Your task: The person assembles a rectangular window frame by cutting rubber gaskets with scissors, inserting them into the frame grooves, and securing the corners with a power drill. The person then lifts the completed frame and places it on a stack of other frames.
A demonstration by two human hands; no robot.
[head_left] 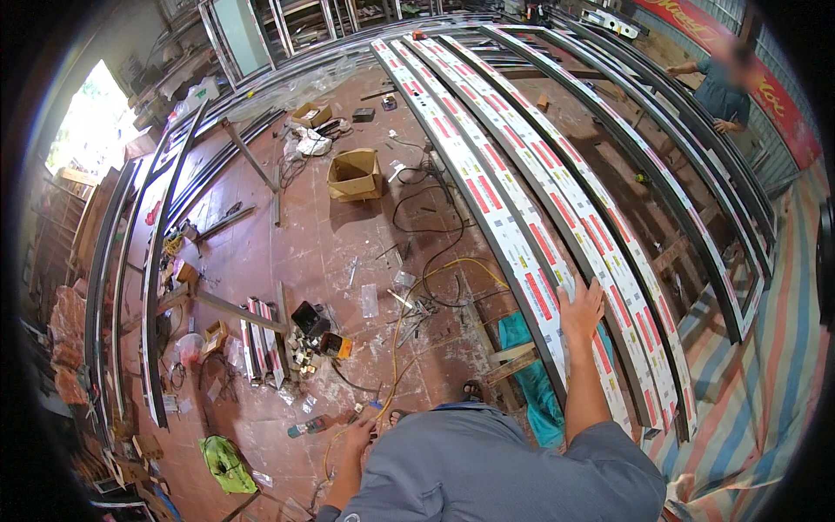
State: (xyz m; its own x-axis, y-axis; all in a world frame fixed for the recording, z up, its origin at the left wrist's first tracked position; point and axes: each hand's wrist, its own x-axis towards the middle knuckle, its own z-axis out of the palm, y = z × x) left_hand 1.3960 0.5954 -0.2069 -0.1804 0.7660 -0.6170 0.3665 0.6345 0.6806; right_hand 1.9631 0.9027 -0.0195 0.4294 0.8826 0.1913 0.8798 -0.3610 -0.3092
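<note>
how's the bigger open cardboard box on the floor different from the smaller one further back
The bigger cardboard box sits nearer, by the black cables; the smaller cardboard box lies farther back, beside a white bundle. The bigger one has taller walls and a deep, dark inside; the smaller one looks shallow. Both are brown, open at the top, and stand on the reddish floor, away from the right hand on the long film-wrapped profile.

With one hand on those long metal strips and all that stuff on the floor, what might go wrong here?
The right hand lies flat on a long profile among several on supports; a push might slide it off. The yellow cable and black cable snake across the floor near the left hand, a likely trip hazard. Another person stands by the far end, so shifting profiles could hit them.
</note>
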